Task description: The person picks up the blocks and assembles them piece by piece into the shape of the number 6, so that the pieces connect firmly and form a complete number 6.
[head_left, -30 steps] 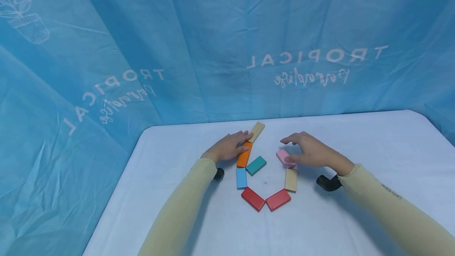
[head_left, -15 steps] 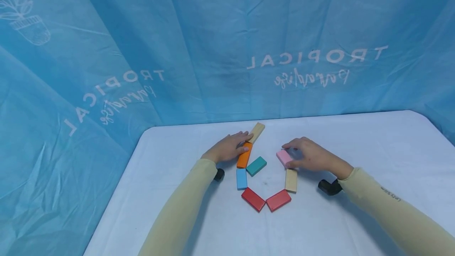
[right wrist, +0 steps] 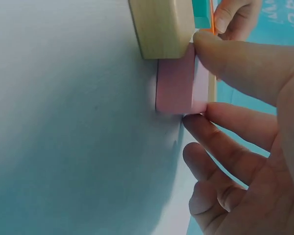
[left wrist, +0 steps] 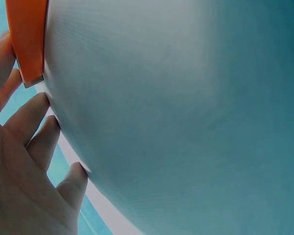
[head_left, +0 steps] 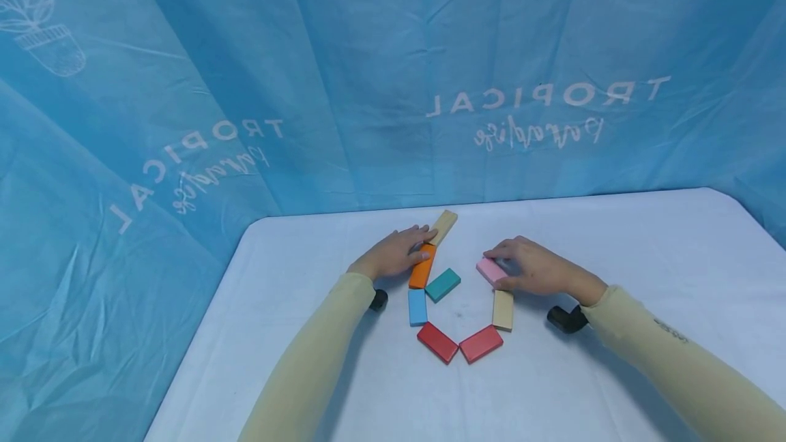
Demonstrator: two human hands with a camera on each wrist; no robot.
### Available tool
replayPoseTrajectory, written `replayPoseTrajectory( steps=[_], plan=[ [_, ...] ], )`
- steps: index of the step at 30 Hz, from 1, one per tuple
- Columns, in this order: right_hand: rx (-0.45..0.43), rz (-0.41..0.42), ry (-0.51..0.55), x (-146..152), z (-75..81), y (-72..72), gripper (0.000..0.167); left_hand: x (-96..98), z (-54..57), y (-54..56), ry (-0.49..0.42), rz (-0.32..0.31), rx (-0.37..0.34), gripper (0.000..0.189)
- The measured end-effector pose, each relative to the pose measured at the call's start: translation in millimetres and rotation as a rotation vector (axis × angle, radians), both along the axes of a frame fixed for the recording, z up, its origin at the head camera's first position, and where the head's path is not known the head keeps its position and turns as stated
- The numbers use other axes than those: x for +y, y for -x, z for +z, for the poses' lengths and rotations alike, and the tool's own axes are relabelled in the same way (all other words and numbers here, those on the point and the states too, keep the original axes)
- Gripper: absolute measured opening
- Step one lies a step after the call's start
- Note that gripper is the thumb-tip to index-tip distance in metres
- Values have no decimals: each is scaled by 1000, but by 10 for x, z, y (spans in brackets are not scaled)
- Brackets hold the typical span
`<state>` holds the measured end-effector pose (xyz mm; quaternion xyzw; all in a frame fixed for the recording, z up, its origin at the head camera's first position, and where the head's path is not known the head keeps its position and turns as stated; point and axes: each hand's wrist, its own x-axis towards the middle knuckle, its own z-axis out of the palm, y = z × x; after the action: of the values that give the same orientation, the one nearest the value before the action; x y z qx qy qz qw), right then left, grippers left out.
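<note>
In the head view, my right hand pinches the pink block between thumb and fingertips. In the right wrist view, the pink block meets the end of a plain wooden block. My left hand lies with fingers extended beside the orange block, thumb against it. Its fingertips rest at the near end of another plain wooden block. The left wrist view has the orange block by the thumb and fingers of the left hand.
A light blue block, two red blocks, left and right, and a plain wooden block continue the curved outline. Inside it lies a teal block. A white-covered table meets a blue curtain behind.
My right fingers have come down and closed around the pink block, which has barely shifted. The left hand and the other blocks stay put.
</note>
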<state>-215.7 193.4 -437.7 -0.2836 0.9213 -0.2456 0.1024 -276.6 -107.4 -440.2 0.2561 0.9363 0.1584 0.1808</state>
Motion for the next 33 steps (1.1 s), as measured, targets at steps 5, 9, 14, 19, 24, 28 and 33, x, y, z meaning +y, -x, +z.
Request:
replayPoseTrajectory(
  steps=[5,9,14,19,24,28,33],
  plan=[
    [5,25,-17,-25,15,19,59,5,9,-10,6,3,-3,57],
    [-4,41,-28,-62,27,37,59,10,15,-18,8,10,-3,57],
    [-11,64,-25,-88,30,46,58,14,13,-16,13,7,5,58],
    [-14,71,-17,-106,33,40,57,12,1,-9,6,3,2,58],
    [-16,69,-9,-128,20,36,55,16,5,-16,4,5,-2,58],
    [-13,72,-1,-133,10,35,53,15,-6,-16,9,7,12,58],
    [-13,83,13,-138,6,35,50,14,-19,-10,13,-3,32,57]
  ],
)
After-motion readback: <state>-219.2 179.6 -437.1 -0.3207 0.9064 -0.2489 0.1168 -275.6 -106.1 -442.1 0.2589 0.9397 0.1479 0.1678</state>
